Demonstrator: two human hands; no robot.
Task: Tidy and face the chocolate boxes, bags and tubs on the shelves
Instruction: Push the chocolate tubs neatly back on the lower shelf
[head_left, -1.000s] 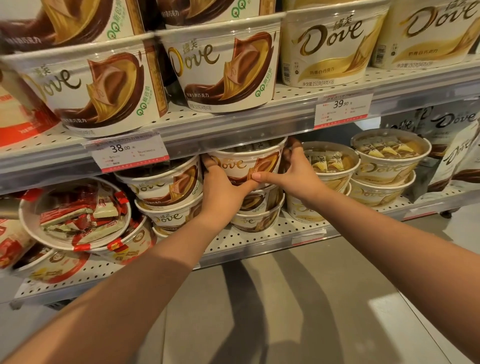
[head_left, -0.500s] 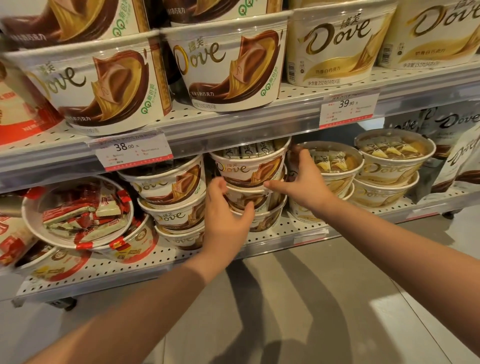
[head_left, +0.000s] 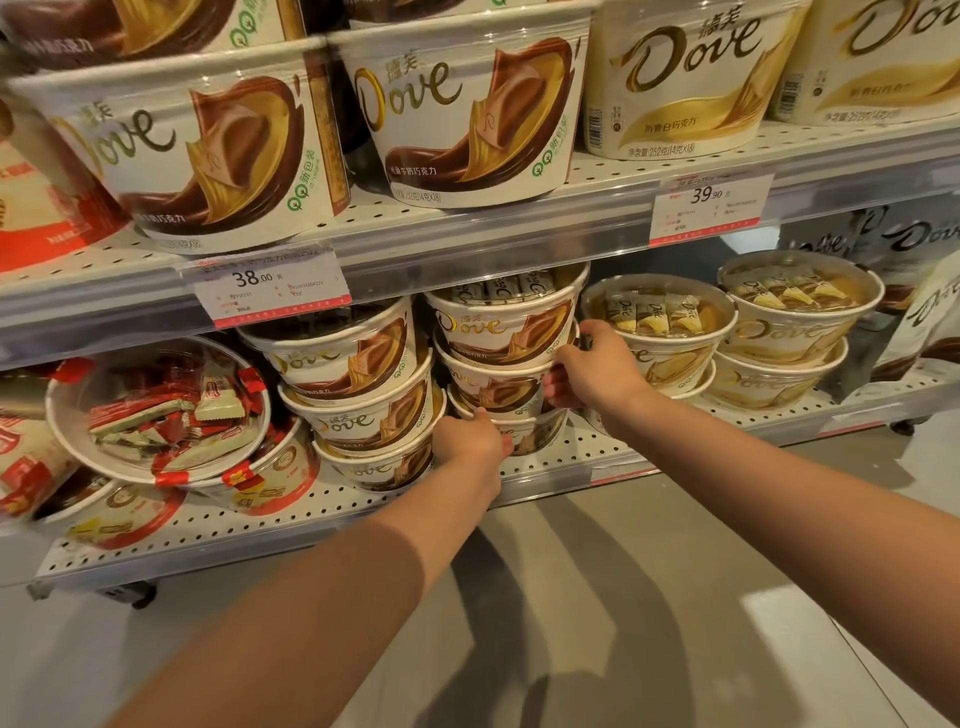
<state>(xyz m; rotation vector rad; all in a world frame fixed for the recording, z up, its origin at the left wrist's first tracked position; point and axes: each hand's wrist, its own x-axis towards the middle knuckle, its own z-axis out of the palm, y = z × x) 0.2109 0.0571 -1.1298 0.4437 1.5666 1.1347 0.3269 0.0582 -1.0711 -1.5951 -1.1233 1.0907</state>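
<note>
Stack of three brown Dove tubs (head_left: 506, 364) on lower shelf (head_left: 363, 506), btm tub mostly hidden by left hand (head_left: 470, 441) gripping it. Right hand (head_left: 592, 371) grips middle tub's side; fingertips out of sight. Upper shelf tubs (head_left: 467, 114) cut off at top.

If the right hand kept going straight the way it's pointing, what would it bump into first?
The right hand points left, at the middle stack of brown Dove tubs. Its fingers already seem to touch that stack's second tub, so it would likely just push the stack. How far in the fingers reach is unclear.
</note>
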